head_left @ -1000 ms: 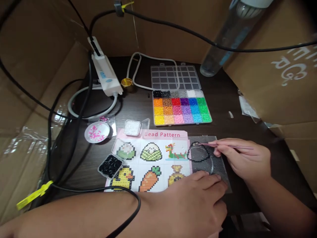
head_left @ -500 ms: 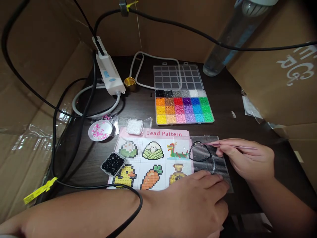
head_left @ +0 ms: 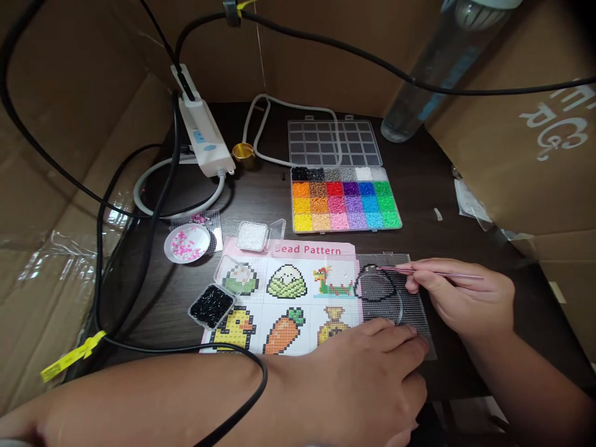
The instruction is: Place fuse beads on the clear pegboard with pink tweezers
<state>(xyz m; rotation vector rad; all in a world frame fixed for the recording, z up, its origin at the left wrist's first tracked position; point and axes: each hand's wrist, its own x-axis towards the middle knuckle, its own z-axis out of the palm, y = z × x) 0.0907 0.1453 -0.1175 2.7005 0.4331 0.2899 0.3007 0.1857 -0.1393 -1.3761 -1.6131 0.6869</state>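
My right hand [head_left: 470, 292] pinches pink tweezers [head_left: 433, 273], whose tips are at the top of a black bead outline [head_left: 357, 292] on a clear pegboard [head_left: 414, 310]. A few pale beads sit at that top edge. My left hand [head_left: 372, 366] lies palm down with its fingers spread across the near edge of the pegboard. The board overlaps the right side of a printed bead pattern sheet [head_left: 284, 298]. On the sheet's left side rests a small open box of black beads [head_left: 212, 305]. A box of white beads [head_left: 252, 236] is at the sheet's top edge.
A sorting case of coloured beads [head_left: 345, 198] stands behind the sheet. At the left are a white dish of pink and white beads [head_left: 187, 243], a power strip [head_left: 205, 136] and a gold cup [head_left: 243, 154]. A black cable [head_left: 209, 347] crosses over my left forearm.
The whole view has shifted very slightly. Both hands keep nearly the same place, and the tweezer tips have moved a little to the right of the pale beads.
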